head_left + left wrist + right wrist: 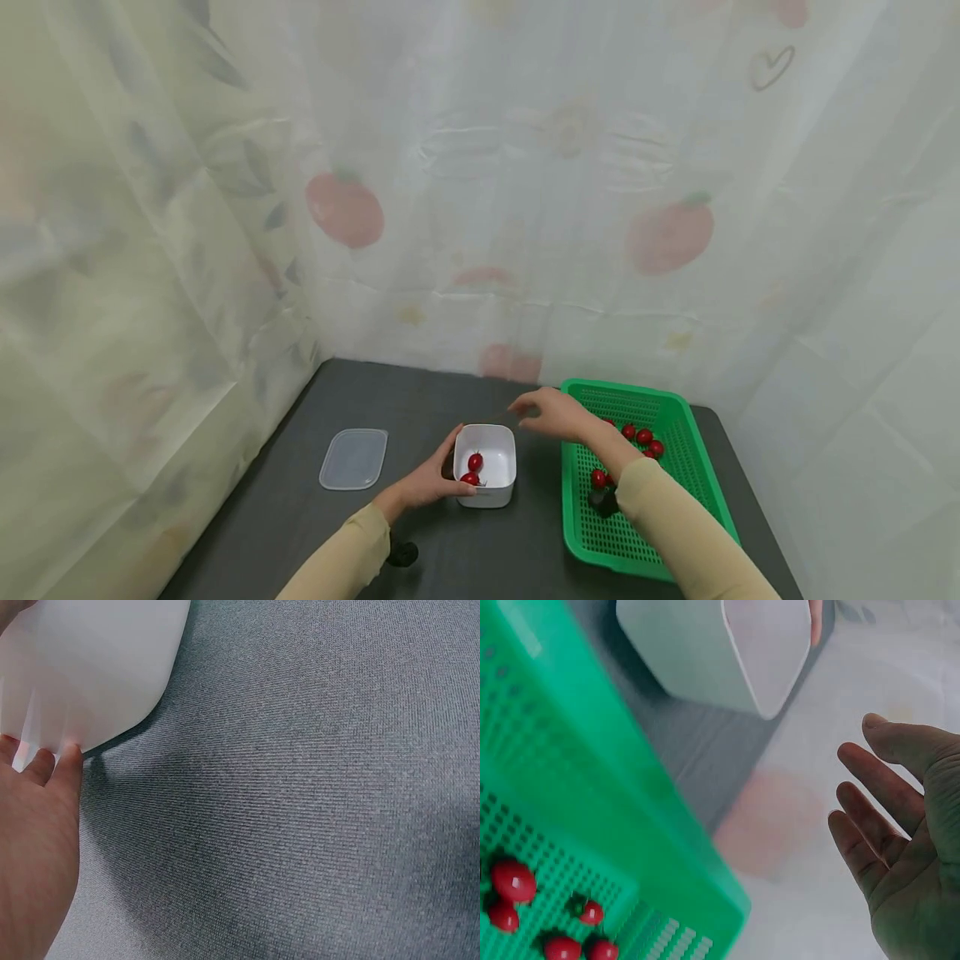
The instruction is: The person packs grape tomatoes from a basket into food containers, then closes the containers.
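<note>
My left hand (pixel 423 483) grips a white square container (pixel 486 498) from its left side, thumb along the near rim and fingers round the far left corner. In the left wrist view, fingertips of that hand (pixel 37 832) lie against the white wall (pixel 97 660). Inside the container are red cherry tomatoes (pixel 475 462) with small stems. Above the table, between the container and a green basket (pixel 570 508), hovers my right hand (pixel 555 412). Its fingers are loosely bent with nothing between them, as the right wrist view of the hand (pixel 915 810) shows.
More cherry tomatoes (pixel 644 437) lie in the perforated green basket, partly hidden by my right forearm. A translucent square lid (pixel 354 459) is flat on the dark table (pixel 450 562), left of the container. Printed curtains (pixel 480 208) hang behind and at both sides.
</note>
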`<state>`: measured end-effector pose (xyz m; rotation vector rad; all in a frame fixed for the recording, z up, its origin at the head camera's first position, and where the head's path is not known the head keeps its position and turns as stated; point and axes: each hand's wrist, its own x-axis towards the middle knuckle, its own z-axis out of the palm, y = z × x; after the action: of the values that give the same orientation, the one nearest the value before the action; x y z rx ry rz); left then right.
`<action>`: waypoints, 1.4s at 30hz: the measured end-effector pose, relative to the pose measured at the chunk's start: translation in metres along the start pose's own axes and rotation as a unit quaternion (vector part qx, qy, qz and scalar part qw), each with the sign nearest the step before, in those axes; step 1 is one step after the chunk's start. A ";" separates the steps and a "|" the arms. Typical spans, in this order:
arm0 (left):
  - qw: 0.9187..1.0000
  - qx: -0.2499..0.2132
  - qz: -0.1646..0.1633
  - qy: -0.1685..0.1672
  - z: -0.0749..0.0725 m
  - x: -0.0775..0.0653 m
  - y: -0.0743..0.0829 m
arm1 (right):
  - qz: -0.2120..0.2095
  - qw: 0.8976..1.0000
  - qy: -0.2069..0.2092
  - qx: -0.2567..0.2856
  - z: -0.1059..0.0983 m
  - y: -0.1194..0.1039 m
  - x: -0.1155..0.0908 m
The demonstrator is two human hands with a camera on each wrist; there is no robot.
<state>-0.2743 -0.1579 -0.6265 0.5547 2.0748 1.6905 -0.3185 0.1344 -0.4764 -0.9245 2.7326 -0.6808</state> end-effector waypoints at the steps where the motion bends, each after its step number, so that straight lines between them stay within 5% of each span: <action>1: 1.000 0.000 -0.001 0.001 0.000 0.000 0.000 | 0.004 1.000 0.004 0.004 -0.003 0.002 -0.004; 20: 1.000 0.011 -0.001 0.008 0.002 -0.001 0.001 | 0.072 0.997 0.025 0.018 -0.033 0.044 -0.062; 42: 1.000 0.000 0.004 0.004 0.001 -0.001 0.004 | 0.063 0.995 -0.045 -0.066 -0.004 0.085 -0.091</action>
<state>-0.2732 -0.1567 -0.6228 0.5575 2.0794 1.7000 -0.2926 0.2512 -0.5118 -0.7798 2.7539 -0.4295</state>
